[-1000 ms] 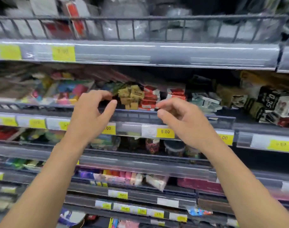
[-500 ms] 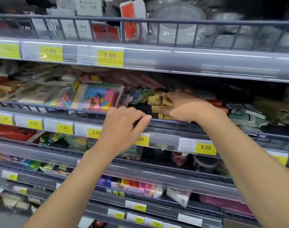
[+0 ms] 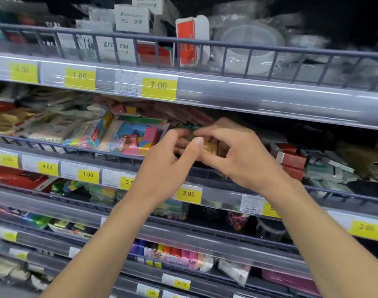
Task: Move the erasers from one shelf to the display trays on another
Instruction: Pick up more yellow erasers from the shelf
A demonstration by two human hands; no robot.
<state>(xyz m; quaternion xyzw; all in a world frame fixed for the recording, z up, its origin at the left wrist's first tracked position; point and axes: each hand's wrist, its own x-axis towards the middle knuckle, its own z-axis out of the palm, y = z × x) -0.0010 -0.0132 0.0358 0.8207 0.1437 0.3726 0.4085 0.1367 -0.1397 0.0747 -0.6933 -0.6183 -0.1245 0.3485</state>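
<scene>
Left hand (image 3: 166,166) has joined right hand (image 3: 237,155) on erasers (image 3: 208,147).

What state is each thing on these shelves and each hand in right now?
Left hand: fingers curled at the yellow packs, grip unclear.
Right hand: fingers curled round yellow packs.
Red-and-white box: upright, flap open.
Colourful pack: lying tilted behind the rail.
</scene>
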